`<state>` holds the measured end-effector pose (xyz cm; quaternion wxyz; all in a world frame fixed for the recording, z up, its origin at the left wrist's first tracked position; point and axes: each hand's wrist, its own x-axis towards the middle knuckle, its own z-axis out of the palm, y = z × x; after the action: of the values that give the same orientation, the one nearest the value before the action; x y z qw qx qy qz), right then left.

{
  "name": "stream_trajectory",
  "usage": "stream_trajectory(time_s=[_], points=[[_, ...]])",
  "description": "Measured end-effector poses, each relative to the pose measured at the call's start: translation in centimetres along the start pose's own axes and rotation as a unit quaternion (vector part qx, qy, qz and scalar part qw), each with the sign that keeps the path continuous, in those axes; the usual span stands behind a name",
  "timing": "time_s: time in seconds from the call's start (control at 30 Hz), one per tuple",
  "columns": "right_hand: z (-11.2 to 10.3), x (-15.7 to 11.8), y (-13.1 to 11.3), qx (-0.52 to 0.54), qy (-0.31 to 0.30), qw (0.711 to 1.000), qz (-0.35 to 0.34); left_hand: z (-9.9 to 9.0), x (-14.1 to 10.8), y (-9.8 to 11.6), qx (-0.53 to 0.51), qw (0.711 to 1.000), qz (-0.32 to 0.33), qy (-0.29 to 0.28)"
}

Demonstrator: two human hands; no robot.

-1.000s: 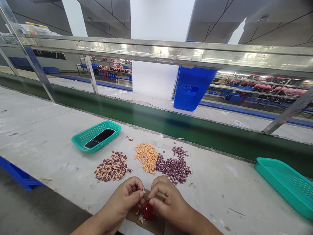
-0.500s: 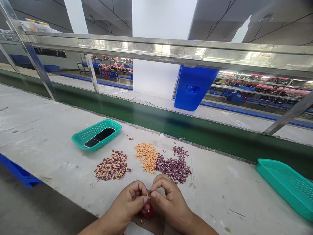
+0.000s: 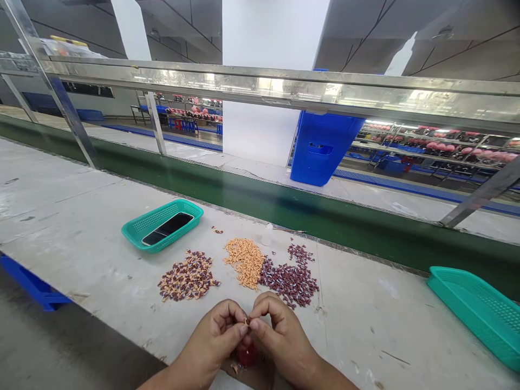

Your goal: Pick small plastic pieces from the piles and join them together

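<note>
My left hand (image 3: 217, 336) and my right hand (image 3: 280, 336) meet at the bottom centre, fingertips pinched together on a tiny orange and dark red piece (image 3: 247, 322). Below the fingers sits a small red object (image 3: 247, 355), partly hidden by my left hand. Beyond my hands lie a pile of orange pieces (image 3: 246, 260) and, touching its right side, a pile of dark red pieces (image 3: 290, 281). To the left is a pile of two-coloured pieces (image 3: 187, 277), orange and dark red.
A green basket (image 3: 132, 233) holding a phone (image 3: 168, 227) stands at the left; another green basket (image 3: 475, 303) is at the right. Behind the table (image 3: 93, 227) run a green belt (image 3: 244, 189) and a metal rail (image 3: 252, 86). A blue bin (image 3: 320, 151) stands beyond.
The view has shifted very slightly. Both hands stay together in nearly the same place, with the small piece at their fingertips turned a little.
</note>
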<state>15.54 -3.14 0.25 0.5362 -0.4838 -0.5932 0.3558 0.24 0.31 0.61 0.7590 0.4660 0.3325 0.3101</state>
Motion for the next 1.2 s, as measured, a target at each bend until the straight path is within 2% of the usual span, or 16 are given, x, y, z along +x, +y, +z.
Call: stream_trajectory(time_s=[0.2,0.4,0.73,0.9,1.07,1.2], points=[[0.0,0.0,-0.1,-0.005,-0.001,1.0,0.002,0.5,-0.1,-0.1,0.007,0.999,0.028,0.034],[-0.1,-0.1,-0.4,-0.022,0.003,1.0,0.007,0.1,0.4,-0.6,0.018,0.999,0.033,0.022],[-0.1,-0.1,-0.6,-0.039,0.007,0.999,0.002,0.9,0.2,-0.3,-0.018,0.999,0.0,0.032],[-0.3,0.1,-0.6,-0.026,-0.001,0.999,0.023,0.5,0.6,0.2,0.075,0.995,0.039,0.051],[0.0,0.3,-0.4,-0.024,-0.003,0.999,0.038,0.0,0.8,0.6,0.188,0.978,0.074,0.055],[-1.6,0.9,-0.2,-0.059,-0.031,0.998,0.016,-0.4,1.1,1.1,0.274,0.953,0.115,0.056]])
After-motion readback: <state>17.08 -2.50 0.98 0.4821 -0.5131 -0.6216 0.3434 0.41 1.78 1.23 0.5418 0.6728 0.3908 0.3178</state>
